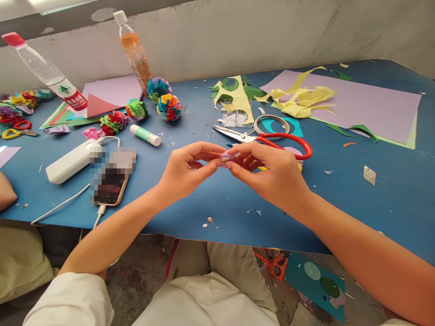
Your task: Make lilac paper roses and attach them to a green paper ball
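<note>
Between my fingertips is a small folded piece of light purple paper (227, 157), held above the blue table. My left hand (190, 167) pinches its left end with thumb and forefinger. At the other end, my right hand (272, 170) grips it the same way, its remaining fingers curled. The fingers cover much of the paper, so its full shape is hidden. Just behind my right hand lie large scissors with red handles (307, 147), blades pointing left. A roll of tape (287, 124) is beside them. Some purple and yellow paper shows partly behind my right hand.
Pleated paper balls (169, 107), a glue stick (145, 135), a white power bank (73, 160) and a cabled phone (115, 181) lie left. Two bottles, one with orange drink (134, 54), stand behind. Yellow paper scraps (302, 99) cover purple sheets (374, 108) at right. Another person's elbow (6, 192) shows at left.
</note>
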Available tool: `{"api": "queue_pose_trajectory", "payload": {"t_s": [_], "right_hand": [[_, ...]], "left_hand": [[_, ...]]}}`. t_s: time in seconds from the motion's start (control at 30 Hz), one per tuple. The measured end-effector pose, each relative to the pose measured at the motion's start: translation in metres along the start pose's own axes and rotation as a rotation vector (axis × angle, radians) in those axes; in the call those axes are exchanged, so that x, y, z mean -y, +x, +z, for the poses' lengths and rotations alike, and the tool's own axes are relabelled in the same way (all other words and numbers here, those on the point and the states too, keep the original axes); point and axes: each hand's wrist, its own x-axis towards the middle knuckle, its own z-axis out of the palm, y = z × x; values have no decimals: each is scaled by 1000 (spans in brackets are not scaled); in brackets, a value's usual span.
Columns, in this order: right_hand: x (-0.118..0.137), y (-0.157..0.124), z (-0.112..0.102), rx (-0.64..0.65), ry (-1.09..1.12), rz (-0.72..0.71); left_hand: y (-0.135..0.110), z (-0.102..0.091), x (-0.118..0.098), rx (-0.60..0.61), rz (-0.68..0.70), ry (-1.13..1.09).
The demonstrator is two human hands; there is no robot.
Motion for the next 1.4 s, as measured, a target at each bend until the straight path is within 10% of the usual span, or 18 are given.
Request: {"api": "queue_pose_trajectory", "payload": {"t_s": [0.97,1.4], "right_hand": [[2,1,-2,-42,193,17],[2,-2,1,-112,244,-263]], "left_hand": [[0,-3,-5,-20,72,-3],[0,-2,2,-5,147,-36]]}}
